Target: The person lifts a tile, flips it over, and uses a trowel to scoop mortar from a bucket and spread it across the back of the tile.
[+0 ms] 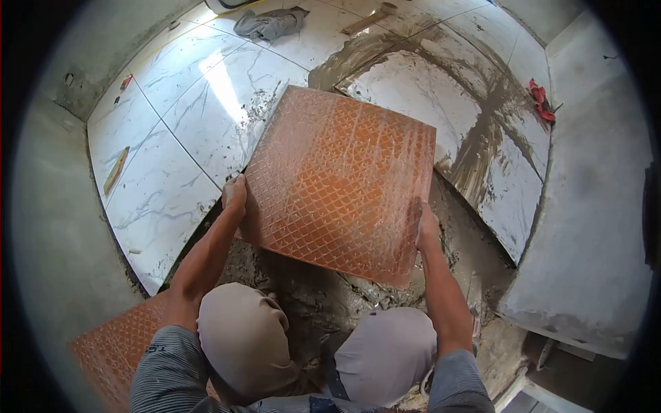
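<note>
A large square tile (344, 186) shows its orange-brown ridged back, dusted with grey streaks. My left hand (235, 194) grips its left edge, and my right hand (427, 227) holds the right edge near the lower corner. Both hands are closed on the tile, with part of the fingers hidden by it. The tile is tilted above wet grey mortar (296, 275) in front of my knees. Its far side overlaps the view of the white marbled floor tiles (186, 138).
Another orange-backed tile (113, 344) lies at lower left. Mortar smears cover white tiles (413, 89) at the right. A grey cloth (270, 25), a trowel-like tool (368, 20), a wood strip (116, 171) and a red scrap (541, 102) lie about. Concrete walls stand on both sides.
</note>
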{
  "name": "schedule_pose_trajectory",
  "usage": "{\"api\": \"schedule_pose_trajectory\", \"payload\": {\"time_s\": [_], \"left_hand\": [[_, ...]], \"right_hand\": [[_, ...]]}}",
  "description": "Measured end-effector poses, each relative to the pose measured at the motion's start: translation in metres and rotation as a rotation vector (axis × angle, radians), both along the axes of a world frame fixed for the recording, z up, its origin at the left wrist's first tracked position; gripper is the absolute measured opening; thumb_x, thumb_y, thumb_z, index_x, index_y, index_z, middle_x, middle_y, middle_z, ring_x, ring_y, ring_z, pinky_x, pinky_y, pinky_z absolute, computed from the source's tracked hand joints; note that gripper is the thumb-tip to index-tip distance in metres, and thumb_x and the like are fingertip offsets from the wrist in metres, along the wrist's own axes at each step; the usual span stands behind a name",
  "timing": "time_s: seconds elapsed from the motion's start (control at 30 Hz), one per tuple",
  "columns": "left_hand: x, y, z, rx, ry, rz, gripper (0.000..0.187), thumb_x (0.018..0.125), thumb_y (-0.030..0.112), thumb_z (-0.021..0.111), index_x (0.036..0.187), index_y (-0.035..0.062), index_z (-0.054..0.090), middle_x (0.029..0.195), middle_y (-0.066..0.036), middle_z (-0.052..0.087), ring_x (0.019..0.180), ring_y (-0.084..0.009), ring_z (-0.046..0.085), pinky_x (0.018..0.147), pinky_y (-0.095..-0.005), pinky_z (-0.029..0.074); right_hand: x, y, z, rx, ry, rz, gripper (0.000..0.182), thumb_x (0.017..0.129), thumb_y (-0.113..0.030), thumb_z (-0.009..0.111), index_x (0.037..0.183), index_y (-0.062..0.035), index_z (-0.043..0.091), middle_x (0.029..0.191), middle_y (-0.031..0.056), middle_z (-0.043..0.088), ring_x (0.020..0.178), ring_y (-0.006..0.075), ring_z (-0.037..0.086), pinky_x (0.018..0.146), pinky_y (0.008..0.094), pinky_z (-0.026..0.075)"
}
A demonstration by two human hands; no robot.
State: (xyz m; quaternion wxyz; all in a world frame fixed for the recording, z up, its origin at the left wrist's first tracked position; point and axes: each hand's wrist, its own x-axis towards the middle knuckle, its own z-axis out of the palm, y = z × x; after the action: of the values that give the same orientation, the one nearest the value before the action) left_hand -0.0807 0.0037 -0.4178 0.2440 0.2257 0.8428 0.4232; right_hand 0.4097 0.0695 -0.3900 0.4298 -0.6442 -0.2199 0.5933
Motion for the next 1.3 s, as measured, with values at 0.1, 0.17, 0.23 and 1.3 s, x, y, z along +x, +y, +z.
{"api": "schedule_pose_trajectory", "payload": {"time_s": [0.1, 0.17, 0.23, 1.3], "left_hand": [[0.010, -0.001, 0.021, -0.100, 0.018, -0.006, 0.042, 0.082, 0.039, 0.050, 0.097, 0.0024, 0.064, 0.093, -0.015, 0.064, 0.087, -0.0261, 0.059, 0.079, -0.0372, 0.043], [0.004, -0.002, 0.023, -0.116, -0.049, -0.035, 0.043, 0.082, 0.038, 0.050, 0.099, 0.0007, 0.063, 0.096, -0.016, 0.064, 0.089, -0.0265, 0.059, 0.080, -0.0374, 0.043], [0.005, -0.002, 0.028, -0.119, -0.017, -0.023, 0.042, 0.082, 0.037, 0.050, 0.100, 0.0003, 0.063, 0.096, -0.017, 0.063, 0.089, -0.0262, 0.058, 0.080, -0.0374, 0.043], [-0.013, 0.017, -0.031, -0.012, -0.143, -0.138, 0.022, 0.081, 0.027, 0.055, 0.091, 0.0083, 0.062, 0.087, -0.007, 0.059, 0.078, -0.0180, 0.056, 0.066, -0.0352, 0.044]], "right_hand": [[-0.002, 0.001, -0.003, -0.033, -0.046, 0.005, 0.044, 0.082, -0.038, 0.053, 0.103, 0.0007, 0.058, 0.094, 0.0105, 0.060, 0.083, 0.0226, 0.058, 0.074, 0.0362, 0.046], [-0.003, 0.003, 0.007, -0.034, -0.039, -0.013, 0.045, 0.082, -0.038, 0.053, 0.103, 0.0012, 0.058, 0.094, 0.0111, 0.060, 0.083, 0.0227, 0.058, 0.074, 0.0365, 0.046], [-0.003, 0.004, 0.007, -0.023, -0.094, 0.015, 0.046, 0.082, -0.039, 0.054, 0.102, 0.0026, 0.058, 0.093, 0.0120, 0.060, 0.082, 0.0233, 0.058, 0.074, 0.0370, 0.046], [0.012, 0.040, -0.049, 0.139, -0.160, 0.243, 0.031, 0.081, -0.023, 0.054, 0.098, 0.0027, 0.060, 0.088, 0.0116, 0.062, 0.072, 0.0213, 0.061, 0.063, 0.0341, 0.048]]}}
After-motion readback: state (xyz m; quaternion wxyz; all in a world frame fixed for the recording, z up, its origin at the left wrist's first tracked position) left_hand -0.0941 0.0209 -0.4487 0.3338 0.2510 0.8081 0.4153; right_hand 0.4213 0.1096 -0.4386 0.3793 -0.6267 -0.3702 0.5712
